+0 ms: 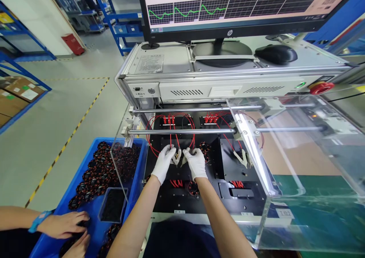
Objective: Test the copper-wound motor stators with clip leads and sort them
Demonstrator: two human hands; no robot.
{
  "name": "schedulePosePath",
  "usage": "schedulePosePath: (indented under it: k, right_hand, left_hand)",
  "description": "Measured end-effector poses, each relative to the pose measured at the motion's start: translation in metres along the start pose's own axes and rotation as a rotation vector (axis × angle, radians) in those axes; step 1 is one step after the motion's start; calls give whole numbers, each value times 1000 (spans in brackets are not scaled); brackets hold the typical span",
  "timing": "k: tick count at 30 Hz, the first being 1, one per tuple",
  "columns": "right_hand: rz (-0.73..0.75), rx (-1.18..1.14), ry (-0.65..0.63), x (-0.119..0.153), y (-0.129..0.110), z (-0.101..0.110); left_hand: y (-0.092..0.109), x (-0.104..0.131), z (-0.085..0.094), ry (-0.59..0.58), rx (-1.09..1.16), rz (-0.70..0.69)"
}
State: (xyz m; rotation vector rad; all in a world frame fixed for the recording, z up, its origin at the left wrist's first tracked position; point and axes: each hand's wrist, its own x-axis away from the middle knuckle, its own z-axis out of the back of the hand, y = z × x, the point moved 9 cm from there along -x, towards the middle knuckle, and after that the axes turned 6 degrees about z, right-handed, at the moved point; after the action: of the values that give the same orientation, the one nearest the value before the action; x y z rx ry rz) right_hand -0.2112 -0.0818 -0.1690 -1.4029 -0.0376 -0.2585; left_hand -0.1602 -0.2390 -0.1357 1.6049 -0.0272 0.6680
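A pair of white-sleeved crocodile clips (176,158), taken here as the centre of the dial, is set low over a black fixture bed (162,203), with red leads (170,132) run up from them towards twelve. One of the two clips is pinched between the thumb and fingers of the right hand (196,161), just off centre at three. By the left hand (164,163), at nine, the fingertips are drawn together against the other (whether it is truly gripped cannot be told, the contact being hidden). Both hands are covered by white gloves.

Near the right glove, a wound coil (204,147) is seen at two o'clock; a second coil (193,188) is placed at five. Red terminals (169,120) are mounted between eleven and twelve. At three, further clips (241,158) are left spread on the bed, near the edge of a clear acrylic cover (302,216).

Between eight and nine, a blue bin (64,203) is heaped with coils, and a clear plastic box (113,204) is held in it; at eight, a co-worker's bare hands (61,224) are lowered into it. Green curves are shown on an HP monitor (188,12) towards one, and a red emergency stop (322,87) is fitted at two.
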Motion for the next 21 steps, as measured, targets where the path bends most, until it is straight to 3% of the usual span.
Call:
schedulePosePath:
  k: [5, 10, 13, 15, 17, 18, 19, 20, 21]
  right_hand:
    - [21, 104, 58, -2, 1, 19]
    - [70, 152, 83, 1, -4, 32]
    - [126, 143, 88, 27, -24, 46]
    - [247, 139, 29, 57, -56, 64]
    - [493, 174, -52, 90, -102, 96]
    - [683, 261, -78, 106, -127, 117]
    - [873, 368, -31, 120, -149, 147]
    - [993, 463, 139, 126, -164, 188]
    - [982, 532, 429, 125, -170, 241]
  left_hand:
    - [3, -10, 0, 92, -320, -100]
    - [18, -10, -12, 140, -558, -190]
    - [33, -1, -15, 179, -642, -236]
    - [49, 12, -14, 223, -696, -296]
    - [70, 32, -17, 281, -728, -396]
    - [81, 46, -21, 306, -729, -463]
    - [92, 62, -27, 323, -715, -535]
    - [102, 80, -37, 325, -691, -610]
    - [112, 99, -49, 313, -672, -688]
